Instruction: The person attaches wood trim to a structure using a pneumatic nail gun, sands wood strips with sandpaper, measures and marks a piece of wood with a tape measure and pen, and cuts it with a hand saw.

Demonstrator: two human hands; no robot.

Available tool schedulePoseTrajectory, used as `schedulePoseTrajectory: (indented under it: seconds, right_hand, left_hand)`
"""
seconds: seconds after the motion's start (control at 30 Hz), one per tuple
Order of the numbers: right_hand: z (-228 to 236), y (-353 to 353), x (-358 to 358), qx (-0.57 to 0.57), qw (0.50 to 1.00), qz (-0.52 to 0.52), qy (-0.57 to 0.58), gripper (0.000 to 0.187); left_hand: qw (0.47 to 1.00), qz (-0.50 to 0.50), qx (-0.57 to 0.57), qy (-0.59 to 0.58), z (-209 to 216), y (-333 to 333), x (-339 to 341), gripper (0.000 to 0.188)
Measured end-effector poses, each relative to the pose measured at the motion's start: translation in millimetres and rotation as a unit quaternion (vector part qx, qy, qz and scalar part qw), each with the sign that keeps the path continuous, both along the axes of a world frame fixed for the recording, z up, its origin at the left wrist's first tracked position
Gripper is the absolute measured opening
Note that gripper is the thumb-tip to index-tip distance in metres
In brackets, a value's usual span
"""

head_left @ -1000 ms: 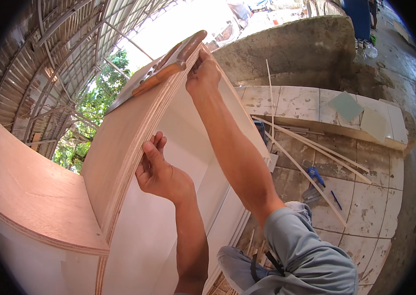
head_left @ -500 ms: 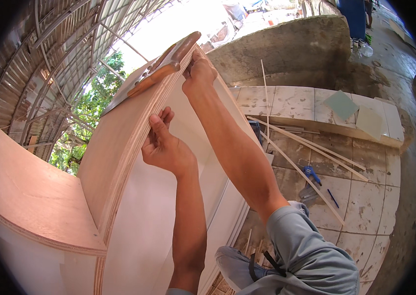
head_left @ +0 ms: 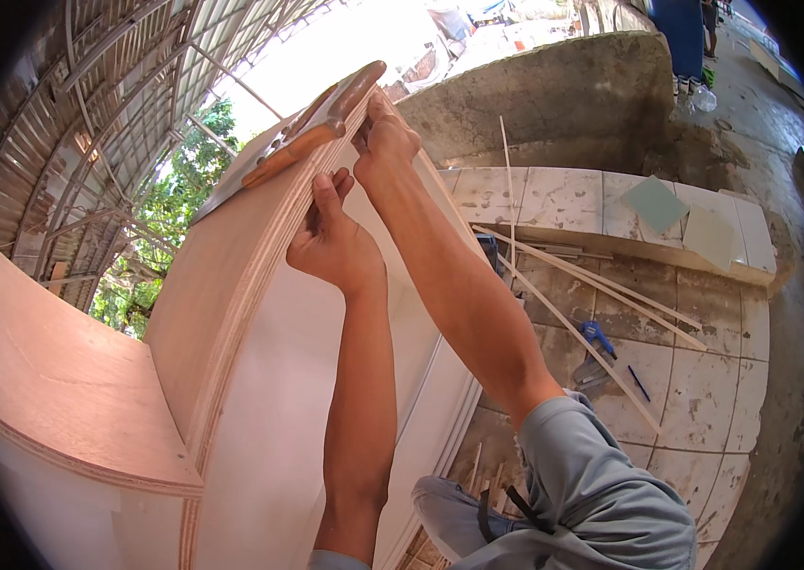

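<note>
A tall cabinet with bare plywood (head_left: 221, 237) outside and white faces (head_left: 278, 380) inside stands before me. My right hand (head_left: 387, 147) is up at the top corner of its front edge (head_left: 259, 275), fingers closed around the edge; the fingertips are partly hidden. Lower on the same edge is my left hand (head_left: 343, 242), thumb laid against the layered wood and fingers curled inward. Whether a thin strip lies under the fingers I cannot tell. On the cabinet's top rests a handsaw (head_left: 302, 147) with a brown wooden handle, right beside my hands.
A lower curved plywood top (head_left: 69, 370) adjoins at left. Over the tiled floor at right lie thin wooden strips (head_left: 601, 290), a blue-handled tool (head_left: 596, 334) and a blue pen (head_left: 640, 383). Behind them runs a tiled ledge (head_left: 563, 195) with a greenish square tile (head_left: 655, 204).
My left hand has slid up along the front edge, closer to my right hand. The right hand stays at the top corner, and the saw lies as before.
</note>
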State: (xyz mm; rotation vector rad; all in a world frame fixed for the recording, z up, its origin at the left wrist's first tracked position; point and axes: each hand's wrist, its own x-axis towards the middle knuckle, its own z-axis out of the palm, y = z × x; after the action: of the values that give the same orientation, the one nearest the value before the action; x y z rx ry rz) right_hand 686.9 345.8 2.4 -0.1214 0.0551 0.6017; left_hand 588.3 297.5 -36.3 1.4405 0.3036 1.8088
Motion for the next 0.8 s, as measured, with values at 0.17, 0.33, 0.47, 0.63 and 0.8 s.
schedulePoseTrajectory:
  seconds: [0.17, 0.33, 0.47, 0.63, 0.8]
  right_hand:
    - [0, -1, 3, 0.008, 0.999, 0.041, 0.005, 0.026]
    - [-2, 1, 5, 0.012, 0.998, 0.066, 0.007, 0.026]
    - [-9, 3, 6, -0.004, 0.997, 0.067, -0.038, 0.028]
    - [-60, -46, 19, -0.156, 0.958, 0.066, -0.233, 0.033]
    - [-275, -208, 31, -0.365, 0.842, 0.155, -0.366, 0.030]
  left_hand:
    - [1.000, 0.012, 0.014, 0.008, -1, 3, -1, 0.035]
    - [0.999, 0.022, 0.010, 0.025, -2, 2, -1, 0.034]
    - [0.999, 0.026, 0.017, 0.017, -6, 14, 0, 0.033]
    - [0.998, 0.053, 0.004, 0.039, -2, 16, 2, 0.031]
    - [0.992, 0.096, 0.040, 0.072, -7, 19, 9, 0.032]
